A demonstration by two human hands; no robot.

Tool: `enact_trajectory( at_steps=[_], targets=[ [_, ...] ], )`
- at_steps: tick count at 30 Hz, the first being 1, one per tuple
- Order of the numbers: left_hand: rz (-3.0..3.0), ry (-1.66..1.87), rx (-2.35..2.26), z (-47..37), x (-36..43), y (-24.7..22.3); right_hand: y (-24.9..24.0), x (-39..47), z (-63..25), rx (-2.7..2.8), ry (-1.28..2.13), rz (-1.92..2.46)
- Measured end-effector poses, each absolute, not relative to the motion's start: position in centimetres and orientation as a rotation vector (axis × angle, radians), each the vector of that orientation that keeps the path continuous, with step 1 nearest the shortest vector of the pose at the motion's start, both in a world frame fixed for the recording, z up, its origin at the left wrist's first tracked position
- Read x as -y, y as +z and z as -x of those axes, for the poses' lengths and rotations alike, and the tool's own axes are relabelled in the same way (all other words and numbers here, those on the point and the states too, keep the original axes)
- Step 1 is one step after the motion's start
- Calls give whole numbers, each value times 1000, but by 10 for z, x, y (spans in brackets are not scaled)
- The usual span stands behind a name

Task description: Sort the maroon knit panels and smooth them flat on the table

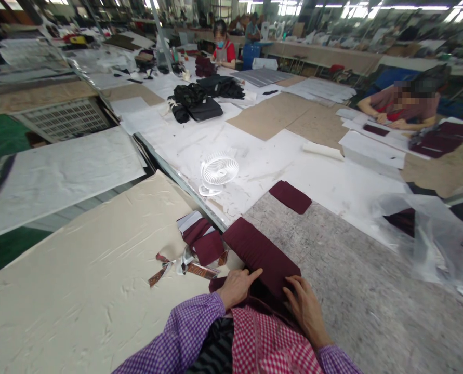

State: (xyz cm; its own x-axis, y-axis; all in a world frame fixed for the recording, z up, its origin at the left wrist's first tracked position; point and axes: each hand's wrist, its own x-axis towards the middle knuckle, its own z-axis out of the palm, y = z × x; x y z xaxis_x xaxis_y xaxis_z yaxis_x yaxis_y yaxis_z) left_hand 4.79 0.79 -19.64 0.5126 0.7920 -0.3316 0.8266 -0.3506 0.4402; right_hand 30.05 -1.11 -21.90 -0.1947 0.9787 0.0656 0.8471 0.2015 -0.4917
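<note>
A stack of maroon fabric pieces (260,252) lies at the table's near edge, just ahead of my body. My left hand (235,288) is closed on a maroon fabric piece at the stack's near left side, one finger stretched out over the cloth. The fingers of my right hand (302,304) are bent and apart, their tips touching the near right end of the stack. Part of the cloth drops into shadow between my hands, so its lower end is hidden. A smaller bundle of maroon and grey pieces (208,246) lies to the left, beside patterned strips (202,271).
One maroon piece (290,197) lies farther forward on the grey board (344,265). A white clip fan (219,170) stands beyond the stack. Clear plastic bags (441,234) lie at right. Dark folded fabric (203,98) sits farther back. Co-workers (406,104) work along the table.
</note>
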Motion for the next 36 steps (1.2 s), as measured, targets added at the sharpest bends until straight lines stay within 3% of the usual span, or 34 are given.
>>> enact_trajectory(
  at_steps=[10,19,36],
  targets=[
    [-2251,-86,-1296,-50,-5,-198,-209,-46,-305,2205,360,1866],
    [-2292,-92,-1248,-54,-2,-197,-180,-102,-253,2787,571,1439],
    [-2251,-70,-1293,-56,1,-199,-173,-114,-248,3005,692,1051]
  ],
)
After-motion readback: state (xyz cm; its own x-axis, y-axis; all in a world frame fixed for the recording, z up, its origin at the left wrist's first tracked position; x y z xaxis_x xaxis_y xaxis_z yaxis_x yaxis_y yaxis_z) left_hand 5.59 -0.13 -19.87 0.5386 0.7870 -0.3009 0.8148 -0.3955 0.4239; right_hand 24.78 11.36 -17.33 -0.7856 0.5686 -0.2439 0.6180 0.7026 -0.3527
